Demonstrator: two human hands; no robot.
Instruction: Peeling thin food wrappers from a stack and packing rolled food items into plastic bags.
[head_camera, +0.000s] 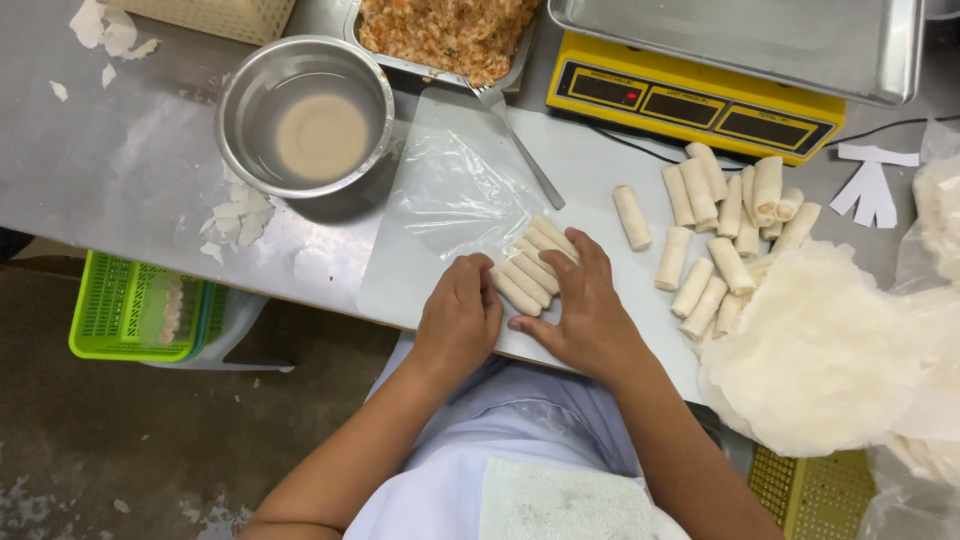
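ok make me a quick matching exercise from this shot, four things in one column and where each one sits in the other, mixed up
Things:
1. steel bowl
2. yellow scale
3. green basket
4. stack of round wrappers

Places:
A. below the table edge, on the left of the picture
B. at the right, beside the loose pile of rolls
C. at the far edge, under a metal tray
D. on the table, left of the clear plastic sheet

Pairs: 1-D, 2-C, 3-A, 4-B

Both the left hand and right hand press on a row of rolls.
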